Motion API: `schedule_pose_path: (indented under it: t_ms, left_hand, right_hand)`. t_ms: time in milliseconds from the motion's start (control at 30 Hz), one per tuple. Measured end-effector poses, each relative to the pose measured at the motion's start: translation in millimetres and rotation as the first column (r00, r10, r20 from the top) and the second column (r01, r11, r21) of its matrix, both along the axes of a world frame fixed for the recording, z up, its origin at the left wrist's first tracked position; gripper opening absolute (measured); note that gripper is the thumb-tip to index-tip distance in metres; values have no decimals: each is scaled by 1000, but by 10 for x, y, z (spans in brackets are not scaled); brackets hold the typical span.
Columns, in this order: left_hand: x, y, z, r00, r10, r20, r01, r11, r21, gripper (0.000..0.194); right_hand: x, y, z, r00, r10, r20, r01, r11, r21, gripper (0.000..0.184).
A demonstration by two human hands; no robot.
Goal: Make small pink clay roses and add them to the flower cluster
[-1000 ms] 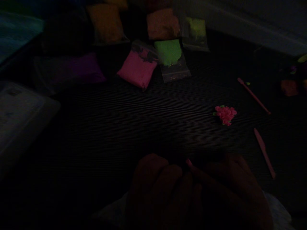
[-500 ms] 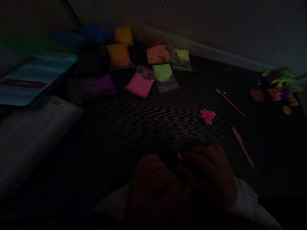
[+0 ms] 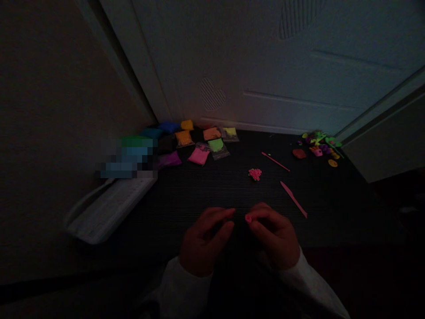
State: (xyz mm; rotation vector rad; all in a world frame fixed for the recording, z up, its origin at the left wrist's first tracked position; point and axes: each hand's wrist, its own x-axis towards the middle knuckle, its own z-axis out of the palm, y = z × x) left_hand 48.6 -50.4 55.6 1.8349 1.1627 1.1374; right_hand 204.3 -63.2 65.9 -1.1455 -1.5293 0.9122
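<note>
Pinched between the thumb and index finger of my right hand [image 3: 274, 235] is a tiny pink clay rose [image 3: 248, 219]. To its left, my left hand [image 3: 209, 237] holds nothing, its thumb and index finger apart. Beyond the hands, a small cluster of pink clay flowers [image 3: 255, 174] with bits of green lies on the dark table [image 3: 186, 195]. Right of that cluster are a pink modelling knife [image 3: 294, 199] and a thin pink modelling stick [image 3: 275, 161]. The scene is very dim.
Several bags of coloured clay, among them a pink bag [image 3: 199, 154] and an orange one [image 3: 184, 138], lie at the back left. A pale box-like case [image 3: 114, 208] sits at the left. Small clay flowers [image 3: 318, 141] stand at the back right, beside a reddish lump [image 3: 299, 153]. A panelled door [image 3: 265, 66] rises behind.
My head view has tilted up and shows more of the door. My left hand has opened and moved apart from the right, which keeps hold of the pink piece.
</note>
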Motion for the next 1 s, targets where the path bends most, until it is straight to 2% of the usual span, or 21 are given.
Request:
schedule_pose_path:
  t_ms: [100,300,500,667,767,867,933,1000]
  left_hand:
    - [37,-146,196,982,-84,169,85,996,2,25]
    - [97,-426,482,896,-226,383,222,973,55,27]
    - [119,-553,578,854,-357,379,329,934,139,27]
    - [151,-598,614,847,-344,406,303,939,165,23]
    - [153,-593,612,824,-326,464,319,943,96,26]
    - [130,-554,591,805,-288,519,352,936,-27,28]
    - [121,-507,570,784,-244,570,370,922,-113,22]
    - [132,-444,543,752,-170,637,380,901,-208,15]
  right_hand:
    - [-64,-174,139,984,38,-172,-34,999,30,9]
    - [-71,-460,346,964,126,-235,-114,991,68,7]
    - [-25,-638,453,941,206,-269,-187,978,93,9]
    - [-32,-664,465,957,155,-244,-130,984,118,12]
    - [34,-626,408,982,99,-161,-76,986,145,16]
    - [240,-494,287,997,-81,-13,82,977,196,12]
    - [452,-329,189,957,-218,191,182,965,190,11]
    - [691,-95,94,868,-348,355,288,934,212,16]
